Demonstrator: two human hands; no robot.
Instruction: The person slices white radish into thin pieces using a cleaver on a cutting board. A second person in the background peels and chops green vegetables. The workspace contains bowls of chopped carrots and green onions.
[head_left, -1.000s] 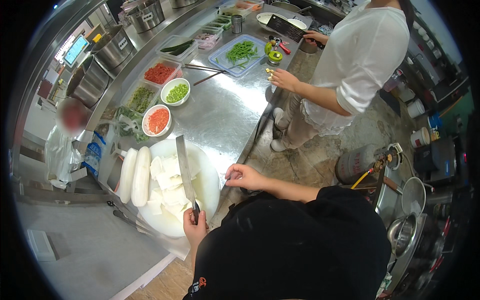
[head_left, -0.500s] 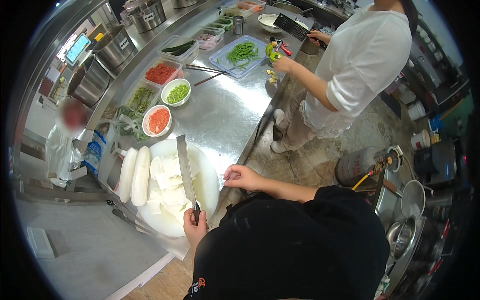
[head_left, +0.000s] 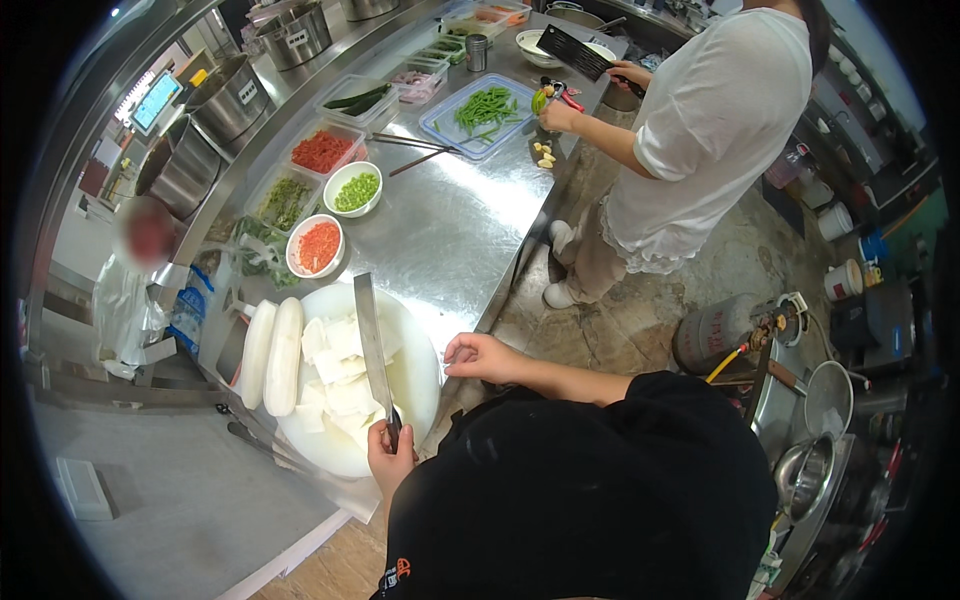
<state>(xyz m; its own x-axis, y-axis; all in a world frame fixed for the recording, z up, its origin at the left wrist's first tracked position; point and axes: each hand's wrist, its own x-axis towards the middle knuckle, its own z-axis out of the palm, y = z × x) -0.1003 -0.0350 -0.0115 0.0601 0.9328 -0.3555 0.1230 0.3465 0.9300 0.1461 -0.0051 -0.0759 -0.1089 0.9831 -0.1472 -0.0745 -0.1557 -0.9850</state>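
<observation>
My left hand (head_left: 391,453) is closed around the dark handle of a cleaver (head_left: 372,345). Its long blade points away from me over a round white cutting board (head_left: 412,400). Broad, thin white slices (head_left: 343,385) lie in a loose pile under and beside the blade. Two long, peeled white vegetables (head_left: 270,357) rest side by side at the board's left; their kind I cannot make out. By the board's right edge is my right hand (head_left: 482,357), its fingers loosely bent and holding nothing visible.
Bowls of chopped red (head_left: 317,247) and green (head_left: 355,190) pieces stand on the steel counter (head_left: 430,235). Behind them are tubs, chopsticks and a tray of green pieces (head_left: 487,110). A person in white (head_left: 720,130) holds a black spatula (head_left: 575,52). A gas cylinder (head_left: 710,337) stands right.
The other person's arm and spatula have shifted slightly, and yellowish pieces near that person show more fully. My hands and the cleaver stay nearly in place.
</observation>
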